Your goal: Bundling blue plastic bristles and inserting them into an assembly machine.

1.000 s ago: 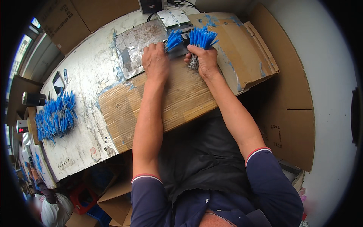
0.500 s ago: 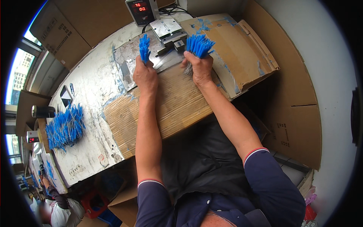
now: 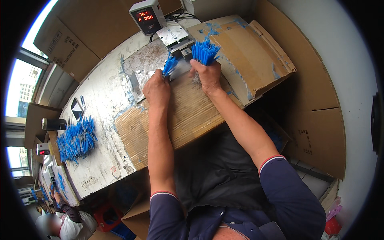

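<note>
My left hand [image 3: 157,91] is closed around a small bundle of blue-tipped wires [image 3: 170,65], whose tips lean up and to the right. In my right hand [image 3: 209,76] a thicker bundle of blue-tipped wires [image 3: 205,52] stands nearly upright, its pale thin stems showing below the thumb. A small gap separates the two bundles. Just beyond them sits a metal fixture [image 3: 173,35] with a small block at its near side. The fingertips of my left hand are partly hidden.
Behind the fixture stands a display box [image 3: 146,18] with red digits. Corrugated cardboard [image 3: 192,110] covers the near table edge, and a taped carton [image 3: 252,56] lies at right. At left are a pile of blue-tipped wires [image 3: 77,140], a phone [image 3: 77,109], a dark cylinder [image 3: 54,124] and a co-worker [image 3: 68,224].
My left hand has come slightly nearer, and its bundle has tipped to the right, closer to the other bundle. The right bundle has shifted a little. The display's red digits differ.
</note>
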`<act>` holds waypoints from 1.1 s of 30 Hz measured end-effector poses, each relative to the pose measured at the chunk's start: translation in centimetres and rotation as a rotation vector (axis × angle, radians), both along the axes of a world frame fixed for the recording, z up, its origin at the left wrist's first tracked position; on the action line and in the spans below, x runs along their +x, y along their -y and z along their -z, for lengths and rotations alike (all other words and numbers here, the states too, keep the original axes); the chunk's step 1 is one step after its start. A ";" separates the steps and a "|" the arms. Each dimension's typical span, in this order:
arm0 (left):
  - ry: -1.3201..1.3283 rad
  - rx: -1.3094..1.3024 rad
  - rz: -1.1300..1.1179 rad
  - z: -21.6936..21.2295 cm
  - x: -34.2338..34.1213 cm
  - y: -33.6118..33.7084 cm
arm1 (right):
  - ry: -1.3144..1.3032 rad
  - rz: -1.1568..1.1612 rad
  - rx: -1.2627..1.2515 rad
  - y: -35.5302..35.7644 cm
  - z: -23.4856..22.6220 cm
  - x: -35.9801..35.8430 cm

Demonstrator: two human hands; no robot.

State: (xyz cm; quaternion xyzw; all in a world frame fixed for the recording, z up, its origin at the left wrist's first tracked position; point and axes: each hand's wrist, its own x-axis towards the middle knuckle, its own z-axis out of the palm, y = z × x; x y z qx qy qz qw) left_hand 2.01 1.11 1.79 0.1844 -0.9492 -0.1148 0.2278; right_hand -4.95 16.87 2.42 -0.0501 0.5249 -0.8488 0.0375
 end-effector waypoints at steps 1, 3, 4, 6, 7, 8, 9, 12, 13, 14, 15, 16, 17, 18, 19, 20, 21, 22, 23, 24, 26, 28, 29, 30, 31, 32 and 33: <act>0.011 -0.012 -0.013 0.0 0.0 0.0 | 0.004 0.003 -0.001 0.1 -0.1 0.1; 0.028 -0.025 -0.030 0.3 -0.1 0.2 | 0.007 0.005 -0.004 0.1 -0.2 0.0; 0.046 -0.035 -0.048 0.5 -0.2 0.4 | 0.000 0.003 -0.004 0.0 -0.2 0.0; 0.044 -0.034 -0.051 0.5 0.0 0.4 | -0.009 -0.001 -0.005 0.0 -0.2 0.0; 0.043 -0.032 -0.054 0.4 0.2 0.3 | 0.010 -0.001 0.005 0.0 -0.2 0.0; 0.042 -0.034 -0.055 0.3 0.3 0.3 | 0.029 -0.001 0.015 -0.1 -0.1 0.0; 0.070 0.029 -0.067 -0.3 0.5 0.1 | 0.028 0.000 0.012 -0.1 0.0 -0.1; 0.052 0.085 -0.025 -1.2 1.1 -0.7 | 0.002 -0.018 -0.006 -0.3 0.3 -0.3; 0.006 0.081 0.030 -1.3 1.3 -0.9 | 0.003 -0.036 -0.062 -0.3 0.4 -0.5; 0.007 0.079 0.031 -1.0 1.4 -1.0 | 0.005 -0.054 -0.118 -0.4 0.5 -0.7; -0.043 0.020 0.079 -0.7 1.6 -1.2 | 0.007 -0.053 -0.120 -0.4 0.5 -0.8; -0.092 -0.038 0.127 -0.4 1.6 -1.2 | 0.015 -0.075 -0.153 -0.3 0.5 -1.1; -0.090 -0.076 0.113 -0.2 1.6 -1.3 | 0.023 -0.096 -0.185 -0.3 0.5 -1.2; -0.088 -0.077 0.113 -0.1 1.5 -1.3 | 0.025 -0.096 -0.187 -0.3 0.6 -1.3; -0.139 -0.099 0.137 -0.1 1.4 -1.3 | 0.034 -0.098 -0.177 -0.3 0.6 -1.3; -0.191 -0.119 0.161 -0.1 1.3 -1.2 | 0.043 -0.101 -0.166 -0.3 0.7 -1.4; -0.189 -0.120 0.161 -0.4 1.3 -1.4 | 0.045 -0.100 -0.167 -0.3 0.8 -1.5; -0.211 -0.103 0.167 -0.6 1.3 -1.6 | 0.041 -0.081 -0.152 -0.2 0.8 -1.5; -0.234 -0.085 0.173 -0.8 1.3 -1.8 | 0.037 -0.062 -0.136 -0.2 0.9 -1.6; -0.233 -0.087 0.169 -0.5 1.4 -1.5 | 0.037 -0.066 -0.138 -0.1 0.8 -1.5; -0.287 0.042 0.154 0.4 1.4 -0.8 | 0.029 -0.083 -0.162 0.0 0.6 -1.4; -0.171 0.224 0.136 -0.4 1.7 -1.1 | 0.036 -0.073 -0.154 -0.2 0.6 -1.3; -0.053 0.403 0.117 -0.6 1.8 -1.2 | 0.043 -0.064 -0.147 -0.3 0.6 -1.3; -0.056 0.402 0.113 -0.7 1.9 -1.1 | 0.041 -0.069 -0.147 -0.2 0.5 -1.3; -0.062 0.482 0.128 -0.7 2.0 -0.9 | 0.042 -0.054 -0.141 -0.2 0.5 -1.3; -0.069 0.563 0.143 -0.7 2.1 -0.7 | 0.044 -0.039 -0.134 -0.1 0.4 -1.3; -0.071 0.564 0.138 -0.5 2.1 -0.4 | 0.043 -0.045 -0.133 0.0 0.4 -1.2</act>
